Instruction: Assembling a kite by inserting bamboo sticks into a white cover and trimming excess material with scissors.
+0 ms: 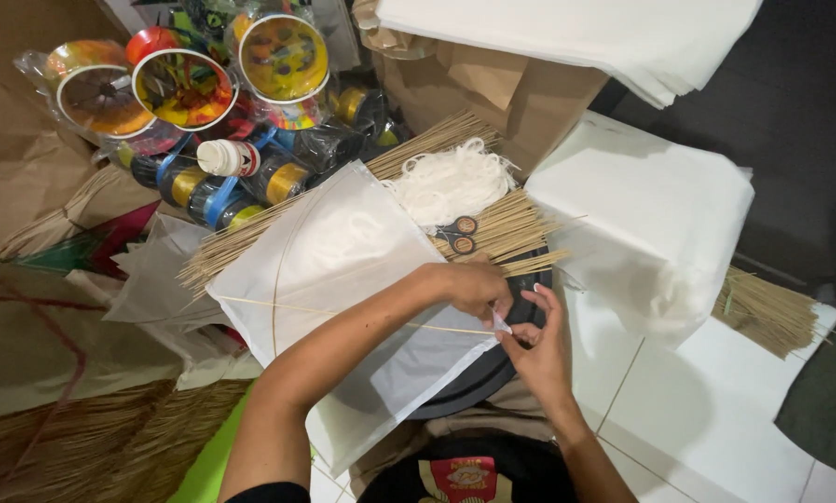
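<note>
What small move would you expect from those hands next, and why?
Probably folding the paper corner over the stick's tip: both hands, left and right, pinch there, where the thin stick crossing the white kite sheet ends at its edge.

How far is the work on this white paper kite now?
Done: two thin sticks already lie crossed on the white paper sheet. In hand: the left hand and right hand pinch the sheet's right corner at the stick's end. Left: the bundle of sticks and stacked paper lie unused.
</note>
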